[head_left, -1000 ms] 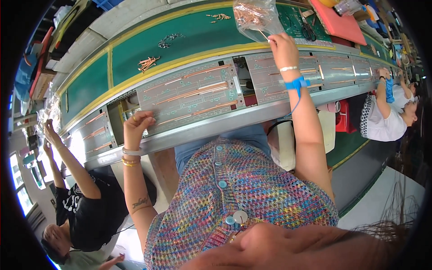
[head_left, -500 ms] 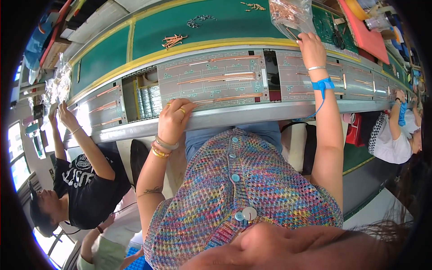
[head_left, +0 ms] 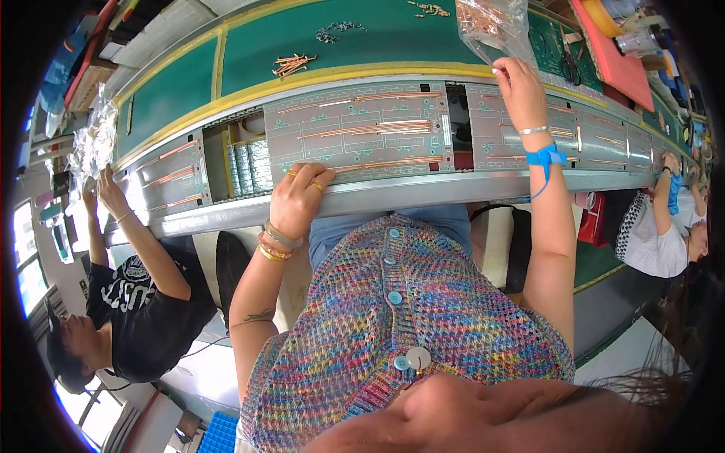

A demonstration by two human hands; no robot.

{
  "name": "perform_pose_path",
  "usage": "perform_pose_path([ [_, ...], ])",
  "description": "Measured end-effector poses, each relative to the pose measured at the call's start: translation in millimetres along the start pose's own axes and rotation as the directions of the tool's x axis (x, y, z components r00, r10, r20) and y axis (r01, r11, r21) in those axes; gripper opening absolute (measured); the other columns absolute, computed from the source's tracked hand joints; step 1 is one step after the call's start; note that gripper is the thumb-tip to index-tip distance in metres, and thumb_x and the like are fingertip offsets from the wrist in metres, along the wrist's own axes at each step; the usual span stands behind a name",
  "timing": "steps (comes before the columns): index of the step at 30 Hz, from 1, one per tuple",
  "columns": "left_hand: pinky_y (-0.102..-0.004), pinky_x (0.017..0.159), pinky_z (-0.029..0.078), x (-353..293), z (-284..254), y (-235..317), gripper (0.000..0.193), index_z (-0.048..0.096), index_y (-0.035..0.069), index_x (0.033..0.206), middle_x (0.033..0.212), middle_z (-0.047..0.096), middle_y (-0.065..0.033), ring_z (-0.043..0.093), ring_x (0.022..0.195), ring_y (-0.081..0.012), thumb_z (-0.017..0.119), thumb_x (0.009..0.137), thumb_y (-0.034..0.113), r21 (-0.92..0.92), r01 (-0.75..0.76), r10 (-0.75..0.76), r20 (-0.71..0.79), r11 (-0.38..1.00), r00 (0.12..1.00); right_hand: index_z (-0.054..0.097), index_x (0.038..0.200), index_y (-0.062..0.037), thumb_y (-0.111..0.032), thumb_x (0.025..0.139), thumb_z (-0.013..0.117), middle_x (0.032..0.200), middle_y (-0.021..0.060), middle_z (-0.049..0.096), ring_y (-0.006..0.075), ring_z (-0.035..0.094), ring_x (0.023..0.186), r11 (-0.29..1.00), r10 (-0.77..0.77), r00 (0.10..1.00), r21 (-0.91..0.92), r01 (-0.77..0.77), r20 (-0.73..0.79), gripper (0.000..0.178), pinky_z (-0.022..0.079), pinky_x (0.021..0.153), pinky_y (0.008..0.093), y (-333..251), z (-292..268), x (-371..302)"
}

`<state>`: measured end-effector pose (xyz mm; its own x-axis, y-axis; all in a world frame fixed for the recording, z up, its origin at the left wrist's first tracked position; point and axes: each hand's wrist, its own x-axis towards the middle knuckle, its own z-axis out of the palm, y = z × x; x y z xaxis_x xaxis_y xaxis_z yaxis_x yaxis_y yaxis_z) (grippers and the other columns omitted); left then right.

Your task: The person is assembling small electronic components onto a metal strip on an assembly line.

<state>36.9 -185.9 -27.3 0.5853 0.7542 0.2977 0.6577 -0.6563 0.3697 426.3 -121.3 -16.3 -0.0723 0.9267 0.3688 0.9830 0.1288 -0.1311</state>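
Note:
My left hand [head_left: 298, 198] is closed, its curled fingers resting at the front edge of a grey circuit board [head_left: 359, 113] on the metal rail [head_left: 393, 189]. What those fingers hold, if anything, is hidden. Long copper strips [head_left: 366, 132] lie in rows on that board. Beyond the rail, my right hand [head_left: 521, 94] has its thumb and fingers pinched together beside the lower edge of a clear plastic bag [head_left: 495, 26] of copper-coloured parts. I cannot make out what is in the pinch. A blue wrist strap [head_left: 545, 156] with a cord circles my right wrist.
On the green mat lie bent copper pieces [head_left: 292, 65], small dark parts [head_left: 337, 31] and small tan parts [head_left: 429, 9]. Black scissors [head_left: 570, 68] lie at right. More boards [head_left: 170, 181] line the rail. One person [head_left: 147, 302] works at left, another [head_left: 657, 234] at right.
My right hand has shifted slightly left and down, drawing back a little from the bag. My left hand's fingers curl in more at the board's edge.

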Motion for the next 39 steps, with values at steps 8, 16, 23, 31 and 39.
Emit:
perform_pose_path([
  [8, -0.0306, 0.068, 0.051, -1.9, -2.6, 1.2, 0.029, 0.065, 0.009, 0.095, 0.09, 0.055, -0.0019, 0.057, 0.082, -0.0213, 0.058, 0.068, 0.003, 0.058, 0.047, -0.05, 0.047, 0.997, 0.998, 0.058, 0.091, -0.0055, -0.007, 0.083, 0.057, 0.086, 0.007, 0.057, 0.0247, 0.055, 0.081, 0.807, -0.155, 0.988, 0.577, 0.127, -0.001, 0.007, 0.046, 0.071, 0.0321, -112.7, 8.8, -4.1],
  [16, -0.0339, 0.072, 0.048, -5.9, -9.7, 3.4, 0.032, 0.064, 0.006, 0.104, 0.094, 0.055, -0.006, 0.054, 0.084, -0.0241, 0.062, 0.073, 0.001, -0.054, 0.123, -0.126, -0.061, 0.991, 0.99, 0.059, 0.081, -0.0084, -0.01, 0.072, 0.056, 0.079, 0.0034, 0.053, 0.0198, 0.054, 0.083, 0.789, -0.483, 0.864, 0.359, 0.499, -0.142, 0.009, 0.051, 0.067, 0.0296, -161.3, 60.6, 18.3],
  [23, -0.0371, 0.082, 0.045, 11.6, -16.5, -8.7, 0.031, 0.063, 0.004, 0.105, 0.102, 0.055, -0.0084, 0.051, 0.097, -0.0291, 0.065, 0.075, 0.007, 0.07, 0.181, -0.175, -0.079, 0.981, 0.981, 0.059, 0.086, -0.0089, -0.01, 0.073, 0.057, 0.082, 0.0019, 0.052, 0.0187, 0.053, 0.082, 0.766, -0.606, 0.793, 0.224, 0.603, -0.064, 0.014, 0.05, 0.07, 0.0274, -165.2, 71.3, 26.5],
  [31, -0.0379, 0.088, 0.043, 51.3, 4.8, -10.5, 0.048, 0.054, 0.008, 0.119, 0.115, 0.049, -0.0086, 0.047, 0.106, -0.0296, 0.068, 0.073, 0.015, 0.232, 0.17, -0.178, 0.013, 0.958, 0.984, 0.06, 0.078, -0.0084, -0.012, 0.071, 0.061, 0.084, 0.0025, 0.057, 0.0197, 0.055, 0.085, 0.757, -0.517, 0.819, 0.313, 0.573, -0.25, 0.008, 0.05, 0.069, 0.0318, -162.0, 60.4, 30.3],
  [39, -0.0403, 0.092, 0.041, 64.5, 17.5, -10.9, 0.05, 0.053, 0.01, 0.122, 0.119, 0.047, -0.0085, 0.045, 0.111, -0.0276, 0.065, 0.076, 0.022, 0.239, 0.076, -0.099, 0.088, 0.968, 0.991, 0.064, 0.087, -0.0076, -0.01, 0.079, 0.064, 0.082, 0.0064, 0.063, 0.0254, 0.059, 0.077, 0.942, -0.052, 0.989, 0.322, 0.095, -0.138, 0.009, 0.047, 0.067, 0.0345, -77.6, -7.6, -5.9],
])
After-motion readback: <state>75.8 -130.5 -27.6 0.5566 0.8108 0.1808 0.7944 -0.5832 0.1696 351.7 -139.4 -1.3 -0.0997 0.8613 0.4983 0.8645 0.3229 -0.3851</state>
